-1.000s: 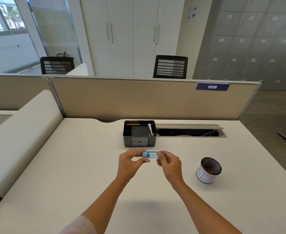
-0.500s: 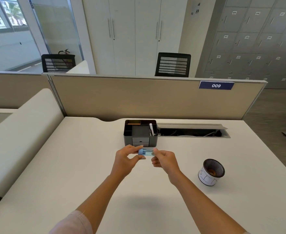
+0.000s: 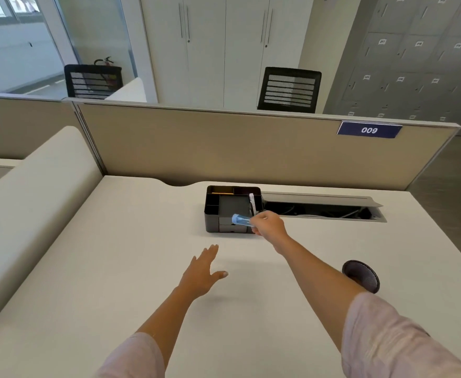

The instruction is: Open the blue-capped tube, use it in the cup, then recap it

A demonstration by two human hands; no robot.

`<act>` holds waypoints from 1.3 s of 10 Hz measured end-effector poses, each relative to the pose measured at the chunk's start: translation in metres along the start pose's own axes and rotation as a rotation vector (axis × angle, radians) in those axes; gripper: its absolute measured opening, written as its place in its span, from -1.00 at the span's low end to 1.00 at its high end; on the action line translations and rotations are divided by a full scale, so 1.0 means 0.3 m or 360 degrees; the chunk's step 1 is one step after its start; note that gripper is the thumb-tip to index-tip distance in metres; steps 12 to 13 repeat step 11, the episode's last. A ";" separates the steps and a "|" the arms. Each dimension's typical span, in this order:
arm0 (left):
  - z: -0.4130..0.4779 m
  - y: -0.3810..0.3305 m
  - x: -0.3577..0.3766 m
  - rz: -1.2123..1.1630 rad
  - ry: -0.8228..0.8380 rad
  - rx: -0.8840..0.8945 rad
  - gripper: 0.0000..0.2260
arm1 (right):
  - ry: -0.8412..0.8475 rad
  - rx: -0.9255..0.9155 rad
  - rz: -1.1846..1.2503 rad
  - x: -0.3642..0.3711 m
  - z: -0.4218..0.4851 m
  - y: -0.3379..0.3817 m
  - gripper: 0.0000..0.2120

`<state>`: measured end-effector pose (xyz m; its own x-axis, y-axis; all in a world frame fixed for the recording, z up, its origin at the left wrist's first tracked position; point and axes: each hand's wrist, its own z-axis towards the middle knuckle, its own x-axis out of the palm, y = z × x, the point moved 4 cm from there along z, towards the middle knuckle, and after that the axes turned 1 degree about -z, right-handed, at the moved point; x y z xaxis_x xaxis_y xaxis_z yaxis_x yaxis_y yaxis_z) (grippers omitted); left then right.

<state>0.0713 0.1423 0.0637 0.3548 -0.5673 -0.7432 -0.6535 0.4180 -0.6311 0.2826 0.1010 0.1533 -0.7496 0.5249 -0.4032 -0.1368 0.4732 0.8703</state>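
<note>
The blue-capped tube (image 3: 240,220) is clear and pale blue, lying sideways in the air with its cap end to the left. My right hand (image 3: 268,225) is shut on its right end and holds it just above the front edge of the black desk organizer (image 3: 223,207). My left hand (image 3: 203,270) hovers flat and open over the desk, nearer to me, holding nothing. The cup (image 3: 362,275), dark inside with a white printed wall, stands on the desk at the right, partly hidden behind my right forearm.
The beige desk (image 3: 87,268) runs up to a partition panel (image 3: 223,145) at the back. An open cable tray (image 3: 322,207) lies to the right of the organizer. A padded divider (image 3: 27,200) borders the desk on the left.
My left hand has let go of the tube and dropped back toward me, open. My right hand has carried the tube away from me to the organizer. The view has tilted down.
</note>
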 end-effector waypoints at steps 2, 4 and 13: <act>0.025 0.125 0.058 0.0207 0.0107 -0.0022 -0.32 | -0.0059 -0.0173 -0.0331 0.026 0.129 0.028 -0.82; 0.034 0.208 0.082 0.0292 0.0254 -0.0119 -0.31 | -0.0079 -0.0257 -0.0504 0.079 0.229 0.035 -0.81; 0.025 0.152 0.080 0.0456 0.0427 -0.0229 -0.27 | 0.0123 -0.0622 -0.0953 0.148 0.247 0.021 -0.40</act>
